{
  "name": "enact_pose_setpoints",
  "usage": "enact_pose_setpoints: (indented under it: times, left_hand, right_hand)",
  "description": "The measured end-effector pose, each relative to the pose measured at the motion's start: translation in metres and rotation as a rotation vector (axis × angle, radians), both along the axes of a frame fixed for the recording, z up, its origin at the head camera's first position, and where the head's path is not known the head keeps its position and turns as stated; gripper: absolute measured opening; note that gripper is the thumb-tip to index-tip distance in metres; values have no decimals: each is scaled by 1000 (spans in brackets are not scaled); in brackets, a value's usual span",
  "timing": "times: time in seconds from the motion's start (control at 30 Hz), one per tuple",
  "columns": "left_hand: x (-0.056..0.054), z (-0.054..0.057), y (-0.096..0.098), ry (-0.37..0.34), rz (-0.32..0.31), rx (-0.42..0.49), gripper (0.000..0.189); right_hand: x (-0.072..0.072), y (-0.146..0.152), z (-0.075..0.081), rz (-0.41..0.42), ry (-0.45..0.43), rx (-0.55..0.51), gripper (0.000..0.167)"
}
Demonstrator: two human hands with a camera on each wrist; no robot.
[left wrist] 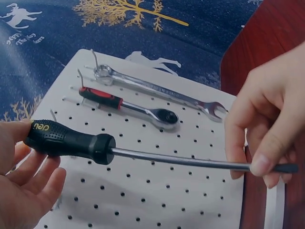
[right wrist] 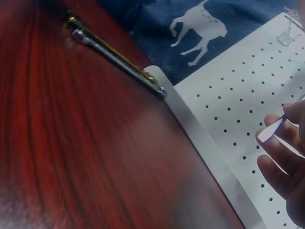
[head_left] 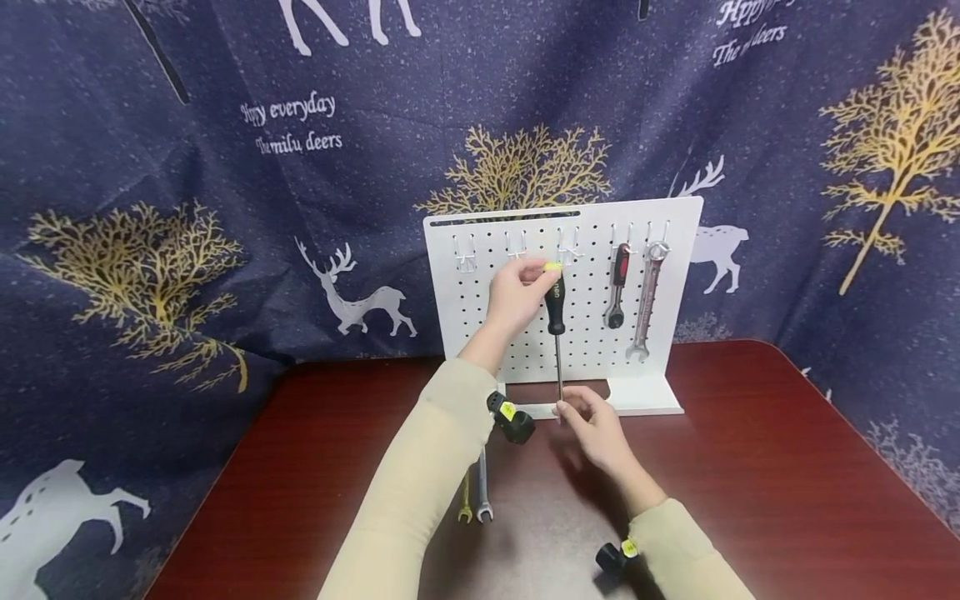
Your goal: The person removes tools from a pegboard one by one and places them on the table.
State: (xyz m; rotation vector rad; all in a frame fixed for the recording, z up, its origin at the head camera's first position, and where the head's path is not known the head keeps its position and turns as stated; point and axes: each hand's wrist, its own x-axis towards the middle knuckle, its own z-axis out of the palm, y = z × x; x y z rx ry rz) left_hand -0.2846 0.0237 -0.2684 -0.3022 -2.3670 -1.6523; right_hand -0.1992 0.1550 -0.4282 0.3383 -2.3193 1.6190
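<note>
A flathead screwdriver (head_left: 555, 312) with a black handle hangs upright, tip down, in front of the white pegboard (head_left: 517, 333). My left hand (head_left: 517, 292) pinches the yellow-marked top end of its handle, close to the board's upper hooks (head_left: 567, 246). Lower down, my right hand (head_left: 596, 429) pinches the shaft near the flat tip. The left wrist view shows the thumb and fingers of the right hand (left wrist: 267, 119) around the shaft (left wrist: 190, 161), with the blade end sticking out past them. In the right wrist view the flat tip (right wrist: 271, 131) shows beside the fingers.
On the board's right side hang a red-and-black ratchet (head_left: 617, 287) and a combination wrench (head_left: 647, 304). A hook pair (head_left: 465, 254) sits at the upper left. A yellow wrench (head_left: 465, 504) and a silver wrench (head_left: 483, 496) lie on the red-brown table (head_left: 322, 467), partly behind the left arm.
</note>
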Motion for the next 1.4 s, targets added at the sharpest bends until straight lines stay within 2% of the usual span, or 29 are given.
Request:
enact_pose_setpoints:
  times: [0.17, 0.27, 0.47, 0.7, 0.73, 0.87, 0.97, 1.03, 1.1, 1.27, 1.4]
  left_hand:
    - [1, -9, -11, 16, 0, -7, 31]
    - [3, -13, -16, -1, -15, -16, 32]
    - [6, -21, -26, -59, -73, -19, 40]
    - [8, -33, -40, -121, -124, 44, 39]
    - [8, -35, -42, -126, -125, 46, 39]
    - [9, -44, -50, -132, -124, 34, 40]
    - [10, -53, -55, -146, -124, 36, 38]
    - [11, -59, -58, -157, -125, 43, 37]
    - [11, -64, -60, -172, -130, 48, 37]
    - [15, -77, -65, -224, -144, 64, 40]
    - [18, -83, -67, -256, -157, 85, 42]
  right_hand:
    - [-10, 1, -19, 2, -17, 82, 18]
    - [-13, 1, -24, 20, -14, 122, 18]
    - [-10, -2, -26, 106, -14, 154, 16]
    - [-4, -5, -26, 199, -69, 197, 21]
    - [-4, -5, -25, 207, -71, 187, 23]
    - [4, -9, 0, 179, -86, 160, 29]
    - [0, -10, 13, 146, -99, 126, 32]
    - [-9, -8, 14, 139, -80, 113, 34]
    - [-18, -8, 15, 171, -75, 65, 37]
    - [-27, -16, 32, 291, -102, -50, 43]
    - [-32, -21, 39, 328, -143, -82, 47]
